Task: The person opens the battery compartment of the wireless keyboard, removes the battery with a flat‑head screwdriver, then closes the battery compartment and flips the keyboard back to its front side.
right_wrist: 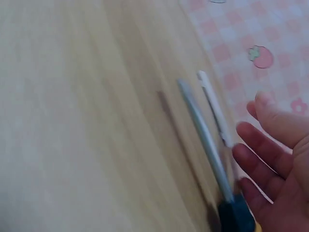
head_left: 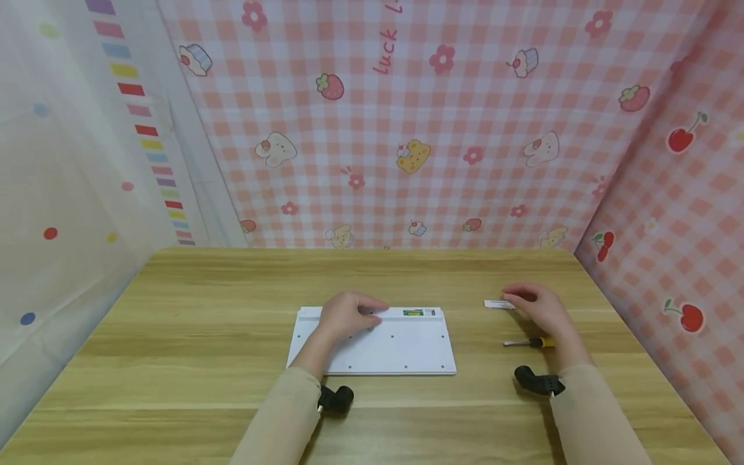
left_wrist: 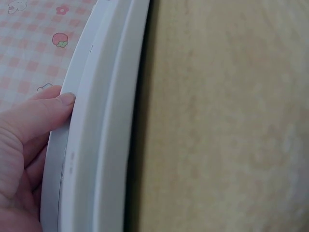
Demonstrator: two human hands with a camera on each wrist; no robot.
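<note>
A white keyboard (head_left: 372,352) lies underside up on the table, with small screw holes and a green battery (head_left: 413,313) showing at its far right edge. My left hand (head_left: 347,316) grips the far edge; in the left wrist view the thumb (left_wrist: 66,99) lies along the white rim, other fingers behind it. Farther right, a small white strip like a battery cover (head_left: 498,304) lies on the wood. The fingertips of my right hand (head_left: 540,309) are right at its right end, fingers loosely bent. In the right wrist view that strip (right_wrist: 215,108) lies just beyond the fingertips.
A screwdriver (head_left: 526,343) with a yellow and dark handle lies partly under my right wrist. Black wrist cameras (head_left: 337,399) stick out from both sleeves. The wooden table (head_left: 232,284) meets pink checked cloth (head_left: 372,194) at the back and right.
</note>
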